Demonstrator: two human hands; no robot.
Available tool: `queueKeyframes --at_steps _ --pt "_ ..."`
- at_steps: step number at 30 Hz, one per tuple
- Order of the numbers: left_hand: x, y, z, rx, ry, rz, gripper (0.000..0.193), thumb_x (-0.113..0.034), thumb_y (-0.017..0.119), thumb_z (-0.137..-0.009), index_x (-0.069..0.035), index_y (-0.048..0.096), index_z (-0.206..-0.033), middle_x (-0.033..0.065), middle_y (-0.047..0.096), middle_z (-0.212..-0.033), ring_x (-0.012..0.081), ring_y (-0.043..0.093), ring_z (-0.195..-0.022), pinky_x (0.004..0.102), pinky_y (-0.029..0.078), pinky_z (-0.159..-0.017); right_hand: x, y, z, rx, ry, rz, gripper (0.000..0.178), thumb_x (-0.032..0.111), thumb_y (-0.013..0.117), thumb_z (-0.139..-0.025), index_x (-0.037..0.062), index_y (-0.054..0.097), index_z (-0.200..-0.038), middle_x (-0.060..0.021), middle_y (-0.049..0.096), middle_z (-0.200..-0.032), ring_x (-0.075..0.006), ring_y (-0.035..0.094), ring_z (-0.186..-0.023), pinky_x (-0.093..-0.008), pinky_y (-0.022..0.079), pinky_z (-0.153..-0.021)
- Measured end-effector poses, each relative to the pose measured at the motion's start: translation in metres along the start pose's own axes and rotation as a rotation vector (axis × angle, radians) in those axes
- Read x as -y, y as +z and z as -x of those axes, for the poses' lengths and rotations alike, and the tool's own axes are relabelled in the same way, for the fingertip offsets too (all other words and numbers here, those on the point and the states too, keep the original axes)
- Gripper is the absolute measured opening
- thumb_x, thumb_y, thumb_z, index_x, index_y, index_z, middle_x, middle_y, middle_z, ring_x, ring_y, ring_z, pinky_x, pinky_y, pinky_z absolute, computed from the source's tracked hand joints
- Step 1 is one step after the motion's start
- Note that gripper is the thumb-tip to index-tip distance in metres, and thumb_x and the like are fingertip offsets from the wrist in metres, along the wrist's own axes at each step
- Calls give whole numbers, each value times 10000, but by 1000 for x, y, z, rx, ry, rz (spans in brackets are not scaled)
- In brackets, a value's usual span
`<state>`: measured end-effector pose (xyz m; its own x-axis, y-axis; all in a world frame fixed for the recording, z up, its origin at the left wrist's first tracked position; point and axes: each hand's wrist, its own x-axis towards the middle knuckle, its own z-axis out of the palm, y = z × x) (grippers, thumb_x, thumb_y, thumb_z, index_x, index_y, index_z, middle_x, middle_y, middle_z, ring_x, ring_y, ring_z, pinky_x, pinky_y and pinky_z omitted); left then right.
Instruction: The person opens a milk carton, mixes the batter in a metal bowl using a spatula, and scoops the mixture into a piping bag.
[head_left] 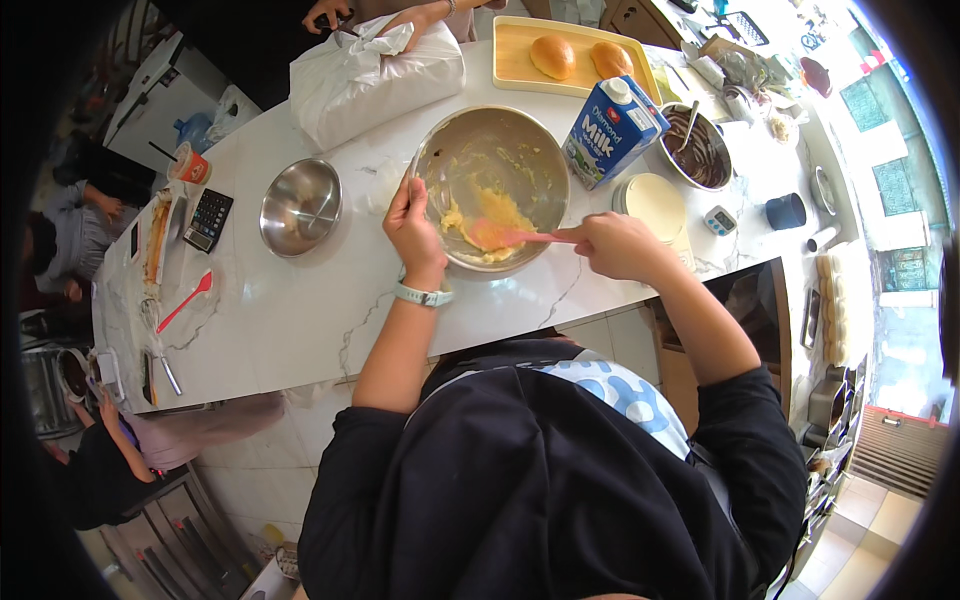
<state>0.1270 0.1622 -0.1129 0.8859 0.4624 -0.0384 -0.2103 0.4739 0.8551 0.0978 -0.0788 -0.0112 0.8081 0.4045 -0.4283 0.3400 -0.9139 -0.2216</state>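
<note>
A large metal mixing bowl (pixel 520 135) sits on the white marbled counter, tilted slightly toward me. Inside it, a yellow creamy mixture (pixel 500 208) is smeared over the bottom and lower wall. My left hand (pixel 414 228) grips the bowl's left rim, thumb up along the edge. In my right hand (pixel 618 244) is the handle of a pink spatula (pixel 528 237). Its blade lies blurred in the mixture, near the bowl's front side. Close to my right hand, a round cream-coloured tub (pixel 654 205) stands beside a blue milk carton (pixel 612 130).
An empty steel bowl (pixel 301 207) stands left, near a calculator (pixel 208 220), a red spatula (pixel 186 301) and a whisk (pixel 152 318). Behind are a white wrapped bundle (pixel 375 85) handled by another person, and a tray (pixel 512 62) with two buns. Right are a chocolate-smeared bowl (pixel 697 150) and a timer (pixel 720 221).
</note>
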Motion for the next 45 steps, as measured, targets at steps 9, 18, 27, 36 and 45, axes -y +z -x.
queueKeyframes --at_steps 9,18,27,36,45 --pt "-9 14 11 60 52 -87 313 -133 602 -914 46 604 -1171 91 658 -1081 123 584 -971 254 439 -891 -11 -3 2 20 94 -73 414 65 530 -773 195 653 -1147 -172 654 -866 -327 630 -829 -425 496 -730" --pt "-5 10 18 126 156 -147 332 -174 569 -947 -29 582 -1246 19 642 -1101 32 525 -896 188 423 -801 -27 30 18 209 295 -657 421 29 500 -846 109 593 -1249 -62 598 -745 -137 534 -530 -297 444 -477" --pt "-4 12 17 146 127 -152 337 -167 558 -951 -32 571 -1260 43 627 -1157 41 533 -927 190 426 -815 6 53 9 131 242 -1143 372 185 497 -956 164 495 -1327 -10 478 -670 -115 465 -505 -250 369 -416" --pt "-6 7 12 83 56 -94 306 -134 583 -926 39 603 -1179 92 653 -1088 119 586 -956 253 457 -868 5 6 30 -126 43 2 601 9 478 -785 338 551 -1283 -91 581 -868 -264 622 -793 -374 503 -663" --pt "-4 8 8 87 80 -138 311 -136 580 -929 47 598 -1180 95 650 -1099 119 584 -976 245 449 -878 -6 17 29 -95 65 -41 525 63 512 -823 341 558 -1267 -98 612 -907 -281 622 -839 -397 501 -707"
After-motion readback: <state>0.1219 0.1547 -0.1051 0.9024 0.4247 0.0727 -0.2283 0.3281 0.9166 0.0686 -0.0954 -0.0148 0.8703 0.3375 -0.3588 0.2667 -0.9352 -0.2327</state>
